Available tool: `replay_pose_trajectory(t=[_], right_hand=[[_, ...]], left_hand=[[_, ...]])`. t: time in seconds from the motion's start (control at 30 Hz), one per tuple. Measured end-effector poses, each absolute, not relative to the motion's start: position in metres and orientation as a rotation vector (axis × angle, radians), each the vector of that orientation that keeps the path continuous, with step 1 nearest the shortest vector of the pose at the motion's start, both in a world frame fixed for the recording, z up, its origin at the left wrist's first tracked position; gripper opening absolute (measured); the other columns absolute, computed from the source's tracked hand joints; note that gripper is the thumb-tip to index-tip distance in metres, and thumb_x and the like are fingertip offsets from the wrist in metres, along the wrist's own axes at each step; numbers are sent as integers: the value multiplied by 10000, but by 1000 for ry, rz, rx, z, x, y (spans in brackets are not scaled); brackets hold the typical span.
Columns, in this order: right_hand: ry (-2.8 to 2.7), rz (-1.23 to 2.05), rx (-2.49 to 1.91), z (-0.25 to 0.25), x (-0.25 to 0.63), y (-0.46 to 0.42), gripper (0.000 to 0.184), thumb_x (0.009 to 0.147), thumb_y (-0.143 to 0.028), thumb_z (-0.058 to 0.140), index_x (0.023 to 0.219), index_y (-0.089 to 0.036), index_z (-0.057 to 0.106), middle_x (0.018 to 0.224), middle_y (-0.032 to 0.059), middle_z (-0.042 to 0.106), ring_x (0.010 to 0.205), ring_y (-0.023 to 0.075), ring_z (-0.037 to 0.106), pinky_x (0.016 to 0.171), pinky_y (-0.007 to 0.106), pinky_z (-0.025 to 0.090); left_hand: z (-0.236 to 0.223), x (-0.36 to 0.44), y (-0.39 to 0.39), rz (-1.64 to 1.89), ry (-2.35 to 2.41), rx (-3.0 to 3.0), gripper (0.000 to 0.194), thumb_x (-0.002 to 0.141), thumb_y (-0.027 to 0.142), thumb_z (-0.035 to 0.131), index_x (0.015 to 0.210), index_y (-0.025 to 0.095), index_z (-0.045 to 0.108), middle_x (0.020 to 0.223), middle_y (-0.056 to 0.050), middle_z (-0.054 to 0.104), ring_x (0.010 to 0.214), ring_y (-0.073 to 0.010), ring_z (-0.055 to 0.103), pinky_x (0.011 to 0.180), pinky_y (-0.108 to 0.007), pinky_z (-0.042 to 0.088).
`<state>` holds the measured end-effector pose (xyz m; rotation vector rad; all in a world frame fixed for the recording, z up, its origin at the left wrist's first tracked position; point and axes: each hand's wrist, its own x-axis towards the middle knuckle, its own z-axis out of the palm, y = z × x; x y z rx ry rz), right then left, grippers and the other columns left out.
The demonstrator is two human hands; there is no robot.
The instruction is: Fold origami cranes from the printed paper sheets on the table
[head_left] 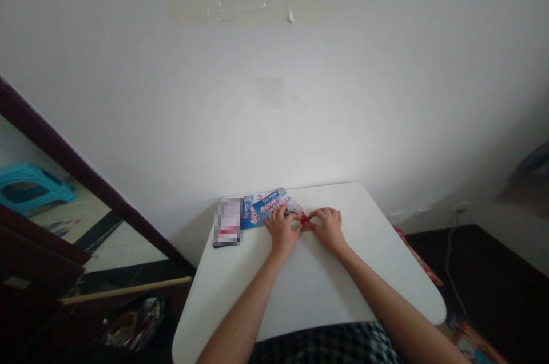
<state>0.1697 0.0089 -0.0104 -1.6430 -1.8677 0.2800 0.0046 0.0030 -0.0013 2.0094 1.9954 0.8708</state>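
A small red piece (305, 220), perhaps folded paper or ribbon, lies on the white table between my two hands; its exact kind is too small to make out. My left hand (283, 229) pinches its left side between thumb and index finger, the other fingers spread over the edge of some blue printed leaflets (257, 216). From the right, my right hand (329, 228) pinches the opposite side, its fingers curled. A dark-edged, phone-like object with a blurred screen (229, 222) lies left of the leaflets.
The white table (343, 301) stands against the wall (364, 95). To the left are a dark-framed mirror or opening (92, 172) showing a blue stool (32, 186), and a bag of mixed items (131, 324) on the floor. A cable (449, 261) hangs at the right.
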Motion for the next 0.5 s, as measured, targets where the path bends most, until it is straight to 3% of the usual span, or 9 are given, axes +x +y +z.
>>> replay_pose_trajectory(t=[0.13, 0.3, 0.5], right_hand=[[-1872, 275, -1638, -13, 170, 10, 266, 845, -326, 692, 1105, -361, 739, 1159, 49, 677, 1215, 307, 479, 1113, 558, 249], [-1892, 285, -1611, -12, 171, 11, 137, 845, -336, 701, 957, -338, 781, 1135, 51, 679, 1205, 304, 485, 1088, 538, 291], [-1891, 307, -1595, -7, 171, 9, 91, 829, -295, 715, 898, -312, 773, 1115, 50, 690, 1181, 293, 504, 1091, 543, 283]], left_hand=[[-2, 4, 4, 861, 1995, 2018, 209, 765, 246, 762, 963, 313, 761, 1449, -45, 555, 1390, -336, 417, 1163, -730, 178], [1, 4, 1, 866, 1988, 2021, 221, 787, 247, 748, 994, 325, 760, 1434, -43, 566, 1372, -323, 428, 1171, -710, 187], [1, 2, 1, 867, 1981, 2041, 138, 770, 228, 778, 884, 306, 772, 1417, -30, 579, 1377, -322, 430, 1159, -738, 194]])
